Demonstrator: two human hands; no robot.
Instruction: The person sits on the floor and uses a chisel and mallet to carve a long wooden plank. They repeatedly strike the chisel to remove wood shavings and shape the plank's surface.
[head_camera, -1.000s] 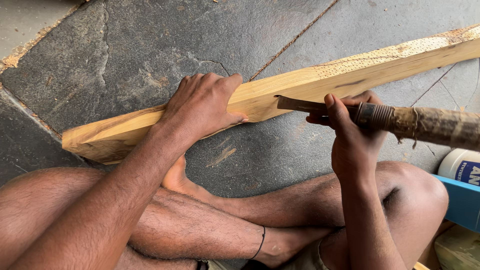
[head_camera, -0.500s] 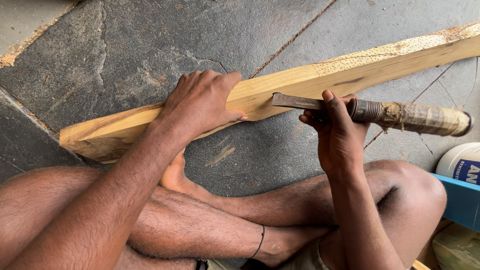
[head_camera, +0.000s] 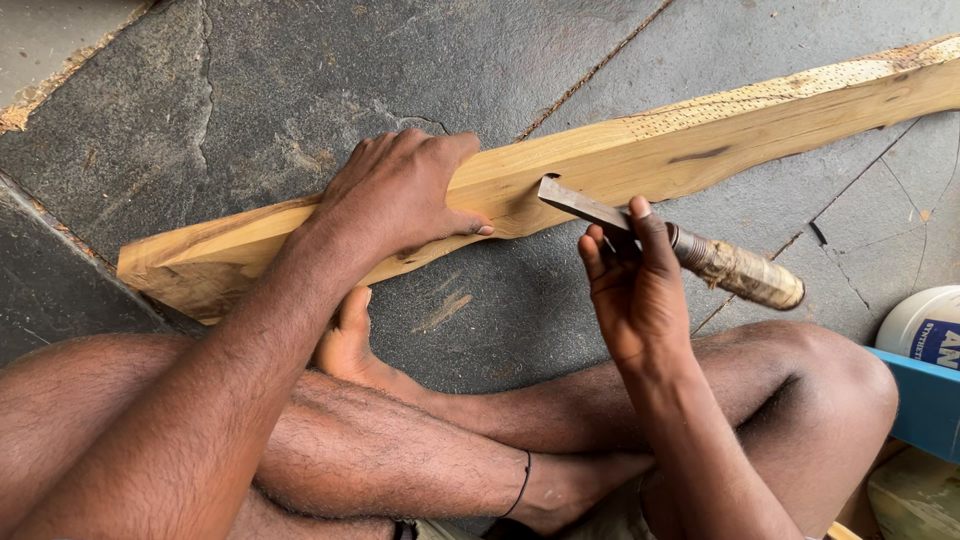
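A long pale wooden plank (head_camera: 700, 130) lies across the dark stone floor (head_camera: 300, 70), from lower left to upper right. My left hand (head_camera: 395, 190) presses flat on the plank, fingers over its top edge. My right hand (head_camera: 630, 285) grips a chisel (head_camera: 690, 248) with a flat metal blade and a worn, wrapped handle. The blade tip rests against the plank's near edge, just right of my left thumb. I sit cross-legged, with one bare foot (head_camera: 350, 340) under the plank's near edge.
A white round container (head_camera: 925, 325) stands at the right edge, beside a blue box (head_camera: 925, 400). A greenish object (head_camera: 915, 495) lies in the bottom right corner. A raised stone edge runs along the left.
My right hand has swung the chisel so the handle points down to the right, and the blade tip has come against the plank's edge. My left hand stays put.
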